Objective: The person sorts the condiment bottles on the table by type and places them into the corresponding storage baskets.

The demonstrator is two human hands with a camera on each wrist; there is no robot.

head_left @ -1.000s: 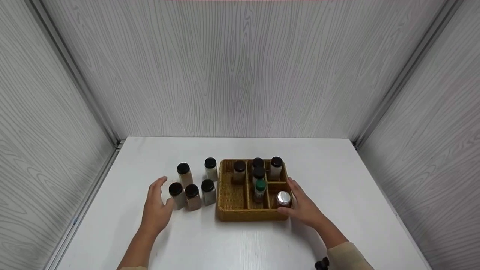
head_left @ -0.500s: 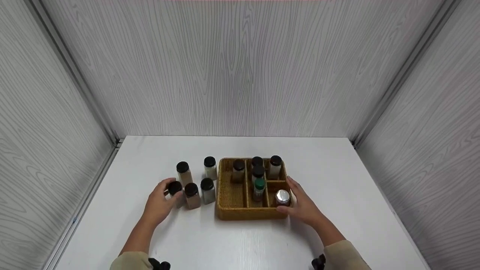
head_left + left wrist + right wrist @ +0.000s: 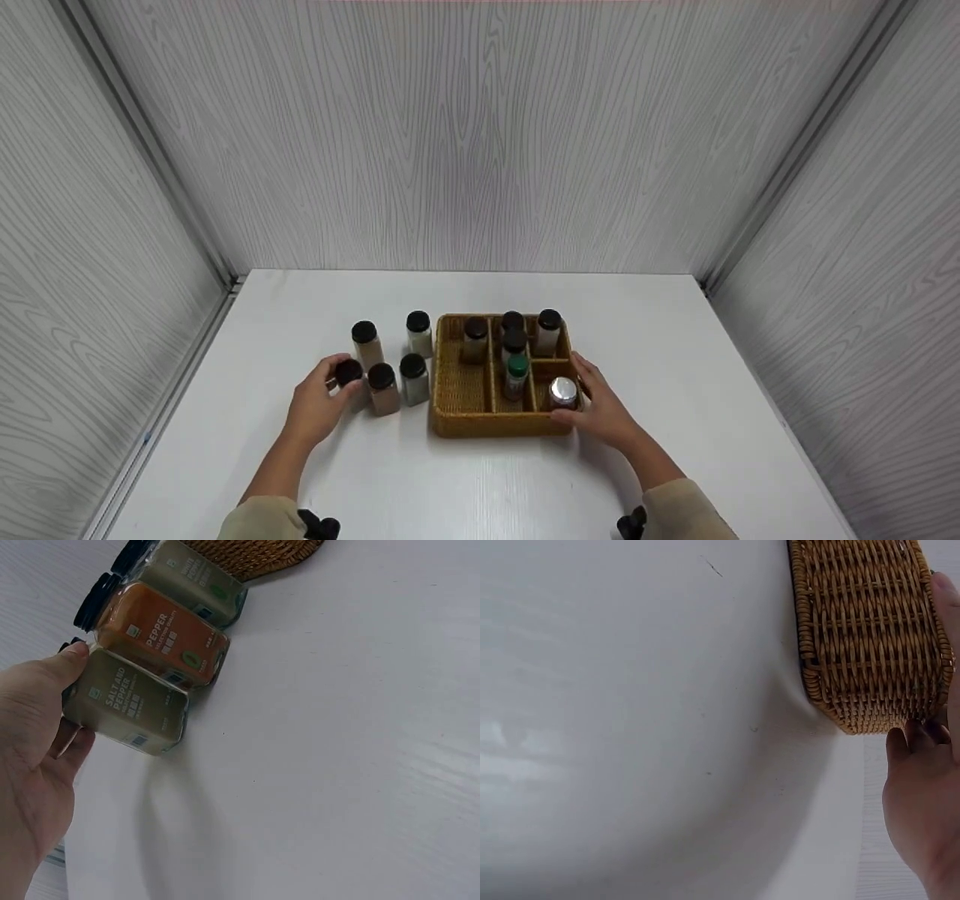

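Note:
My left hand [image 3: 315, 405] pinches a black-lidded spice jar [image 3: 127, 701] near its top, thumb on one side and fingers on the other. Its label reads "salt and pepper". Beside it stand a reddish-brown pepper jar [image 3: 161, 634] and a grey-green jar [image 3: 191, 581]. My right hand [image 3: 604, 409] holds the front right corner of a divided wicker basket [image 3: 502, 426], its thumb over the front rim and its fingers along the right side. Close to that thumb, a silver-lidded jar [image 3: 562, 393] stands in the front right compartment.
Two more black-lidded jars, a tan one [image 3: 367, 349] and a pale one [image 3: 419, 337], stand behind, left of the basket. Inside the basket are several dark-lidded jars and a green-capped bottle [image 3: 516, 379]. Grey wood-grain panels [image 3: 480, 150] surround the white table [image 3: 480, 487].
My left hand has moved right and closed its fingers round the salt and pepper jar. The right hand has stayed at the basket's corner. The whole view has shifted slightly.

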